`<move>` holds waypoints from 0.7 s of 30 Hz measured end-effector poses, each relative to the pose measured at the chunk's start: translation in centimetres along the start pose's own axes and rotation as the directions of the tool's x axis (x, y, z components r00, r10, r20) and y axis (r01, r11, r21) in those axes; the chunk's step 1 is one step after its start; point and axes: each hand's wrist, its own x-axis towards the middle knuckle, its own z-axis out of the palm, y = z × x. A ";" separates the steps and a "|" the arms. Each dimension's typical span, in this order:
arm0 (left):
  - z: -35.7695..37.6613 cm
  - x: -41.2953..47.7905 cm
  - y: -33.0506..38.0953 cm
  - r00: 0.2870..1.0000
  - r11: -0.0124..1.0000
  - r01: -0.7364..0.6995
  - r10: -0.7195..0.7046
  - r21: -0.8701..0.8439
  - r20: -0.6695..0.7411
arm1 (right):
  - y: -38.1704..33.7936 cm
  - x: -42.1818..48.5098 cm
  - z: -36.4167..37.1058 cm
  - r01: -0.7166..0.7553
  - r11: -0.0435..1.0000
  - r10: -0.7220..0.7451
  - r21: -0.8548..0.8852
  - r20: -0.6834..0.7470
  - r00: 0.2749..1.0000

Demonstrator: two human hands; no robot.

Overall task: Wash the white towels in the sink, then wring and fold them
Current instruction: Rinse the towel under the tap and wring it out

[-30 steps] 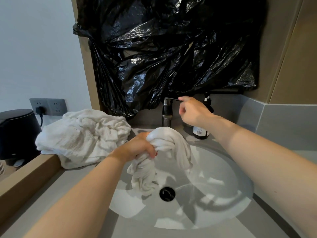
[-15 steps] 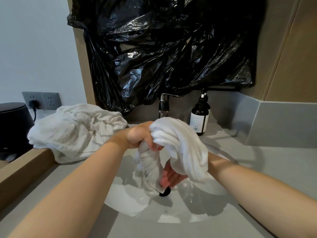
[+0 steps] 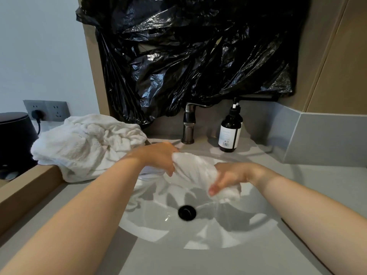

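Sink basin [image 3: 228, 231]: right hand [image 3: 230, 176] now on towel [image 3: 192, 167]

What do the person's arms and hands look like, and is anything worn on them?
The left arm and right arm are bare to the frame edge: no sleeves show. The left hand and right hand wear no gloves; no watch, bracelet or ring is visible.
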 end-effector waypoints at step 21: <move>4.8 0.5 1.2 0.769 0.292 0.368 0.437 -0.883 0.466 | -0.4 2.6 -0.3 -0.305 0.584 -0.624 -0.752 -0.656 0.425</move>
